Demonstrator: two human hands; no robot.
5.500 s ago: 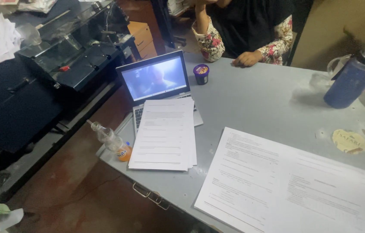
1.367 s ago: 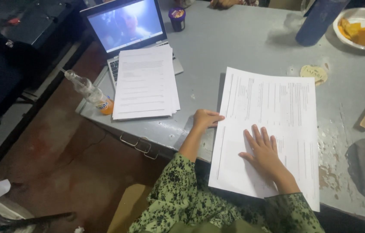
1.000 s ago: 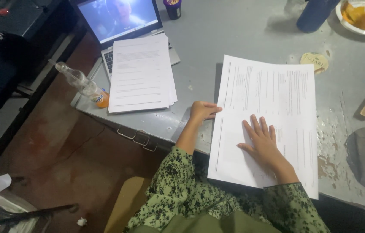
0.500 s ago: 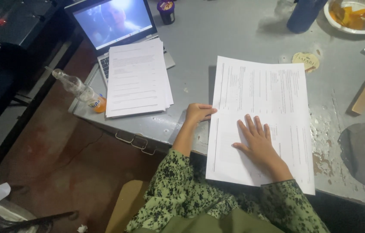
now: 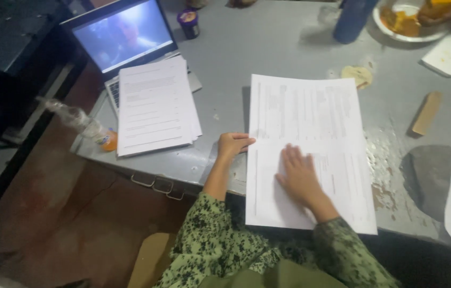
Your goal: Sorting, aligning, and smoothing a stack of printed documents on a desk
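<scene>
My right hand (image 5: 299, 178) lies flat, fingers out, on the big printed sheet (image 5: 306, 122) at the desk (image 5: 279, 48) front edge. Left hand (image 5: 232, 145) curled loose at sheet's left edge, gripping nothing. Paper stack (image 5: 156, 105) & laptop (image 5: 116, 40) lie left of sheet.

An open laptop screen (image 5: 117, 34) glows pale blue at the far left corner of the grey metal table (image 5: 279, 48). A clear plastic bottle (image 5: 78, 124) lying at the table's left edge carries an orange label (image 5: 109, 141). A small purple tub (image 5: 188, 22) with a printed lid stands just right of the screen.
</scene>
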